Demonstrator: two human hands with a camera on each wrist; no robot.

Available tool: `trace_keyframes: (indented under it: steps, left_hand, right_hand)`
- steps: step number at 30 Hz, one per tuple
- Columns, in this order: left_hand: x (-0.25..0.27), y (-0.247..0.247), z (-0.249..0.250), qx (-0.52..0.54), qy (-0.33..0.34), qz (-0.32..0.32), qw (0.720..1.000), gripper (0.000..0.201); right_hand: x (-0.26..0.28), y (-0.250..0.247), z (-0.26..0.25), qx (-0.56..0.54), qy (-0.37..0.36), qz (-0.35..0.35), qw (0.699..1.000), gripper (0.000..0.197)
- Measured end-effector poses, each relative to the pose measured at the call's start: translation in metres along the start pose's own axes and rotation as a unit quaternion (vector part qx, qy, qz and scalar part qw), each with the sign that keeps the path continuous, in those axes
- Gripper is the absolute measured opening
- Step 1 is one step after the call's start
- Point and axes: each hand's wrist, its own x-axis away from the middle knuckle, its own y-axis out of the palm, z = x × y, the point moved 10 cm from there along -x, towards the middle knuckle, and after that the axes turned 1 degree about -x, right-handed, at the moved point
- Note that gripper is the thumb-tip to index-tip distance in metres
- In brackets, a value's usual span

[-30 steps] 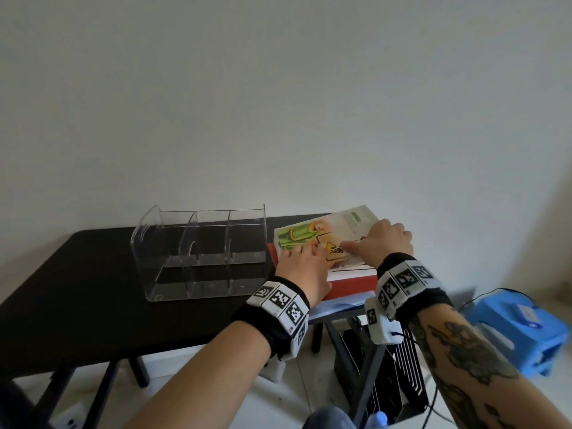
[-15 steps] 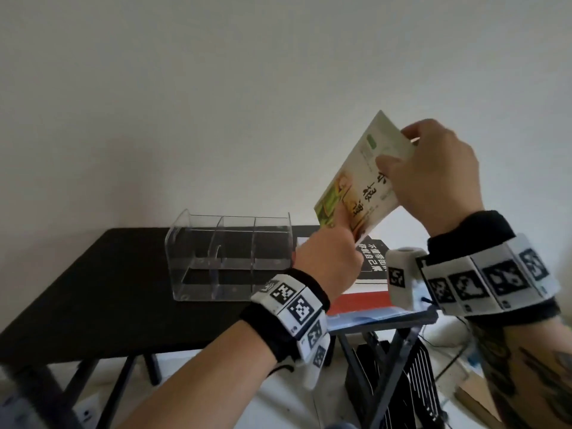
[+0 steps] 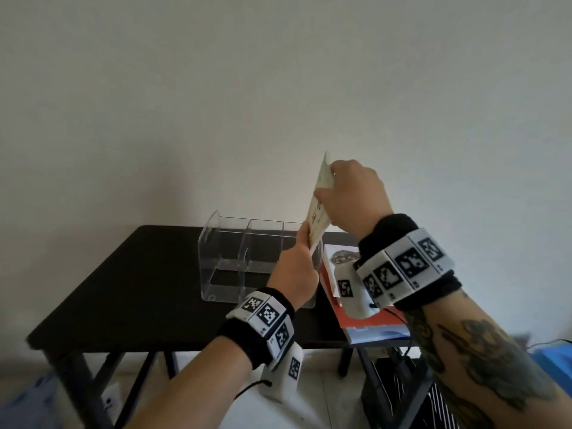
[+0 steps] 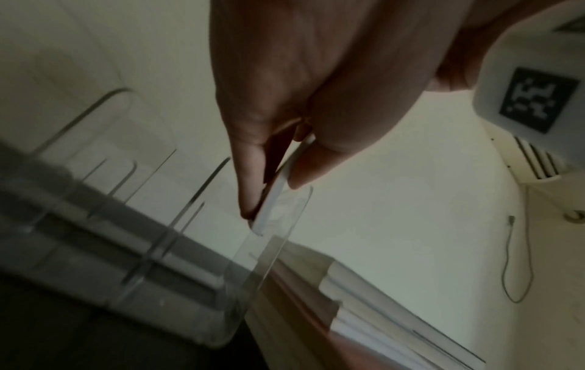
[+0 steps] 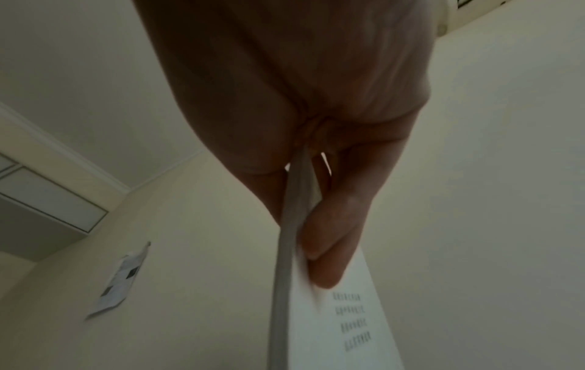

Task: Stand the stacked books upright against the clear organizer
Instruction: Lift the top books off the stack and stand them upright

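Note:
A thin pale book (image 3: 319, 212) is held nearly upright in the air, edge-on to me, above the right end of the clear organizer (image 3: 247, 258). My left hand (image 3: 298, 267) pinches its lower end (image 4: 275, 190). My right hand (image 3: 353, 196) grips its upper end, thumb and fingers on either side (image 5: 297, 212). The rest of the stacked books (image 3: 368, 320) lies flat on the black table (image 3: 139, 289) just right of the organizer, with a white book on top, then a red one and a blue one. My right wrist covers part of the stack.
The organizer has several upright dividers and stands near the back of the table by the white wall. The stack overhangs the table's right front corner. Below on the floor are the table's legs, a dark striped item (image 3: 433, 407) and a blue object (image 3: 554, 357).
The top book came off the stack, lifted by both hands. It has swung from a slanted, face-on pose to nearly vertical and edge-on, and come down toward the organizer's right end.

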Motion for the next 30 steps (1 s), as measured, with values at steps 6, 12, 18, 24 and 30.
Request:
trace_keyframes:
  steps: [6, 12, 18, 24, 30]
  left_hand:
    - [-0.007, 0.027, -0.030, 0.063, -0.014, -0.007, 0.998, 0.079]
    - [-0.013, 0.039, -0.042, 0.063, -0.038, -0.014, 0.997, 0.076]
    - [-0.018, 0.063, -0.055, 0.053, -0.060, -0.061, 0.995, 0.077]
    - [-0.016, 0.076, -0.058, 0.049, -0.035, -0.103, 0.993, 0.086]
    - [-0.023, 0.083, -0.061, 0.047, -0.033, -0.097, 0.994, 0.089]
  right_hand:
    - [0.000, 0.047, 0.021, -0.148, 0.050, -0.095, 0.983, 0.037]
    - [0.009, 0.053, 0.074, -0.257, 0.138, -0.089, 0.952, 0.058]
    - [0.020, 0.066, 0.152, -0.095, 0.198, -0.108, 0.969, 0.040]
    - [0.033, 0.095, 0.228, 0.021, 0.267, -0.145, 0.953, 0.034]
    - [0.045, 0.108, 0.267, 0.100, 0.332, -0.187, 0.919, 0.108]
